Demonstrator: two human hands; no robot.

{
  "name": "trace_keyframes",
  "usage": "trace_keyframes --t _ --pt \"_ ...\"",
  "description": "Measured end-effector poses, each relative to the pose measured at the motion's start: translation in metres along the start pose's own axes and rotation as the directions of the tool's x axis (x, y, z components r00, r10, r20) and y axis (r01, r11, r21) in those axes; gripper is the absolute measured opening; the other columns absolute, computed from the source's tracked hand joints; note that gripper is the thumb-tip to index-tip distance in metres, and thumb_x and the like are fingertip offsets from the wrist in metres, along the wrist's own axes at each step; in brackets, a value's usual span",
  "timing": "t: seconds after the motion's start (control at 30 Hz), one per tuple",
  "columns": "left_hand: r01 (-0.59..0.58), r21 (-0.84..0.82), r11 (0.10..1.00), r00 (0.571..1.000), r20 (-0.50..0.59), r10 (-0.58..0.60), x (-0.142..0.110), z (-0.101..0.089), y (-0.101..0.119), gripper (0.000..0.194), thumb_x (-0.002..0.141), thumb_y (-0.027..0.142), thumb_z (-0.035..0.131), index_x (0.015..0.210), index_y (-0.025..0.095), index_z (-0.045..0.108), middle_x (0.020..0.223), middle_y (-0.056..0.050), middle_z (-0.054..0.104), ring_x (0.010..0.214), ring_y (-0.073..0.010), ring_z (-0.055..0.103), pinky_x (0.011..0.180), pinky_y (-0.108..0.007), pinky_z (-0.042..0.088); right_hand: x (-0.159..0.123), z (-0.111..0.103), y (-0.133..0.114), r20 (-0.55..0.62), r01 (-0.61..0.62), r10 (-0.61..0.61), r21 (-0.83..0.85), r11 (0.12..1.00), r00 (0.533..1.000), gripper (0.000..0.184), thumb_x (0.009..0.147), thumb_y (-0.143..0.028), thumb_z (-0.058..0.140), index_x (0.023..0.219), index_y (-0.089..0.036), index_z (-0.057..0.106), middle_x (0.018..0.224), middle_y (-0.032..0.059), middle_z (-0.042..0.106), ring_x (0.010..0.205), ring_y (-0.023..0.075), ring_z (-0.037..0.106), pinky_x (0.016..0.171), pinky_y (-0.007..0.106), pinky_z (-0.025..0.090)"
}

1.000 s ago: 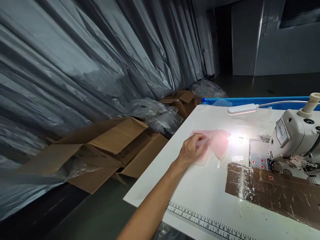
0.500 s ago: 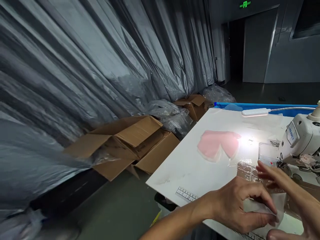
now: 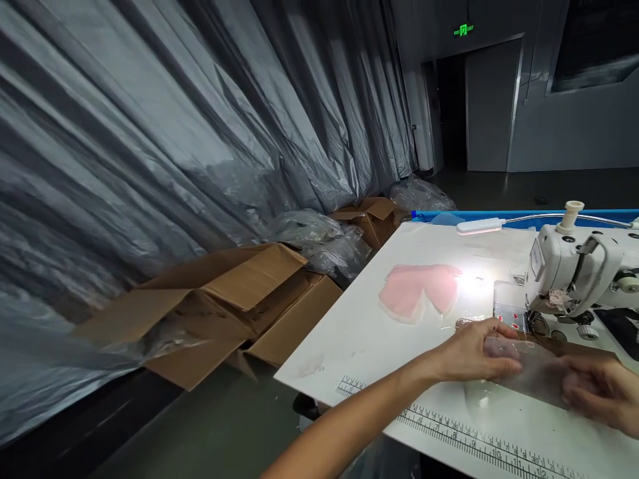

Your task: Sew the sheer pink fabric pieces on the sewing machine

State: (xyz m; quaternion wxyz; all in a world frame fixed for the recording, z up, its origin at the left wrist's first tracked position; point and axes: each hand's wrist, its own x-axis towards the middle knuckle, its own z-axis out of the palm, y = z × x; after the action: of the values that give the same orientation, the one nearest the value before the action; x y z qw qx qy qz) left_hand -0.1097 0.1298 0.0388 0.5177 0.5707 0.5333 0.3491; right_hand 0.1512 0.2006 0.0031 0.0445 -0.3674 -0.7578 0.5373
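My left hand [image 3: 479,352] pinches the left end of a thin translucent piece of fabric [image 3: 529,364]. At its other end my right hand [image 3: 599,392] is closed on the same piece, slightly blurred by motion. The fabric hangs stretched between both hands, low over the table in front of the sewing machine [image 3: 554,266]. Behind it lies a brown strip [image 3: 574,347], partly hidden by the hands and the fabric. A pink cut piece with pale edges [image 3: 402,293] lies flat on the white table [image 3: 349,346], left of the machine.
A printed ruler [image 3: 449,432] runs along the table's front edge. A white lamp [image 3: 480,227] on a bendable stalk lights the tabletop. Open cardboard boxes [image 3: 254,286] and clear plastic bags [image 3: 334,243] stand on the floor at left, before a silver curtain [image 3: 200,133].
My hands have drawn apart and moved up toward the machine, with the translucent fabric now spread between them. The right hand has closed on its end. The view has turned right.
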Motion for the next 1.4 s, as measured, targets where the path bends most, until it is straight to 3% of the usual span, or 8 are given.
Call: trace_keyframes --t 0.07,0.13,0.3,0.4,0.7,0.9,1.13,1.4 --pt "0.090 -0.095 0.991 0.990 -0.102 -0.099 0.017 0.007 -0.009 0.032 0.074 0.034 0.077 0.099 0.018 0.065 0.067 0.000 0.068 0.052 -0.0129 0.062 0.052 -0.026 0.052 0.011 -0.013 -0.010 -0.083 -0.035 0.033 -0.017 0.999 0.996 0.047 0.075 -0.049 0.069 0.112 -0.020 0.069 0.066 0.0024 0.058 0.058 0.0149 0.051 0.050 0.026 0.043" --pt "0.084 -0.162 0.983 0.978 -0.175 -0.112 0.027 0.012 -0.016 0.024 0.075 0.034 0.075 0.090 0.017 0.065 0.060 0.002 0.063 0.050 -0.0123 0.061 0.049 -0.023 0.050 0.018 -0.017 -0.018 -0.112 -0.053 0.055 0.025 0.998 0.992 0.046 0.068 -0.044 0.075 0.106 -0.019 0.069 0.065 0.0004 0.056 0.058 0.0140 0.051 0.051 0.025 0.041" --pt "-0.022 -0.302 0.953 0.955 -0.287 -0.069 0.027 0.008 -0.015 0.029 0.068 0.034 0.082 0.082 0.016 0.064 0.068 -0.001 0.067 0.063 -0.0149 0.069 0.056 -0.024 0.056 0.025 -0.004 -0.026 -0.212 -0.053 0.141 0.375 0.926 0.967 0.057 0.063 -0.060 0.078 0.096 -0.017 0.061 0.068 -0.0009 0.059 0.060 0.0127 0.056 0.057 0.026 0.047" --pt "-0.016 -0.341 0.940 0.942 -0.320 -0.100 0.024 0.002 -0.012 0.033 0.066 0.036 0.085 0.082 0.016 0.065 0.073 -0.002 0.071 0.070 -0.0164 0.072 0.068 -0.027 0.060 0.026 0.000 -0.025 -0.250 -0.034 0.172 0.475 0.879 0.953 0.061 0.057 -0.067 0.080 0.087 -0.018 0.058 0.068 -0.0008 0.061 0.058 0.0124 0.058 0.058 0.027 0.049" --pt "-0.025 -0.466 0.885 0.900 -0.396 -0.183 0.025 0.003 -0.009 0.052 0.060 0.044 0.088 0.095 0.015 0.063 0.085 -0.003 0.073 0.070 -0.0166 0.072 0.071 -0.033 0.062 0.026 0.004 -0.018 -0.298 -0.010 0.159 0.446 0.895 0.941 0.058 0.062 -0.068 0.076 0.086 -0.019 0.054 0.070 -0.0001 0.062 0.062 0.0152 0.064 0.061 0.030 0.053" --pt "-0.033 -0.512 0.858 0.871 -0.436 -0.226 0.026 0.005 -0.012 0.044 0.061 0.032 0.088 0.095 0.014 0.067 0.076 -0.001 0.072 0.067 -0.0136 0.070 0.069 -0.027 0.061 0.025 0.003 -0.024 -0.290 -0.033 0.186 0.462 0.886 0.939 0.058 0.059 -0.066 0.077 0.082 -0.020 0.053 0.070 -0.0006 0.063 0.061 0.0146 0.063 0.062 0.030 0.054" --pt "-0.062 -0.694 0.717 0.867 -0.393 -0.306 0.024 0.003 -0.007 0.036 0.059 0.021 0.090 0.078 0.015 0.060 0.086 -0.004 0.074 0.079 -0.0155 0.072 0.084 -0.029 0.061 0.025 -0.001 -0.029 -0.338 -0.013 0.200 0.483 0.876 0.920 0.065 0.056 -0.078 0.072 0.075 -0.019 0.053 0.068 0.0016 0.065 0.058 0.0133 0.062 0.055 0.026 0.048" --pt "-0.059 -0.752 0.656 0.826 -0.406 -0.390 0.024 0.005 0.002 0.038 0.070 0.009 0.081 0.102 0.013 0.062 0.089 -0.006 0.075 0.073 -0.0131 0.072 0.075 -0.023 0.062 0.027 0.000 -0.020 -0.367 -0.001 0.172 0.423 0.906 0.914 0.056 0.067 -0.072 0.070 0.078 -0.018 0.057 0.069 0.0029 0.066 0.059 0.0150 0.063 0.055 0.027 0.050"
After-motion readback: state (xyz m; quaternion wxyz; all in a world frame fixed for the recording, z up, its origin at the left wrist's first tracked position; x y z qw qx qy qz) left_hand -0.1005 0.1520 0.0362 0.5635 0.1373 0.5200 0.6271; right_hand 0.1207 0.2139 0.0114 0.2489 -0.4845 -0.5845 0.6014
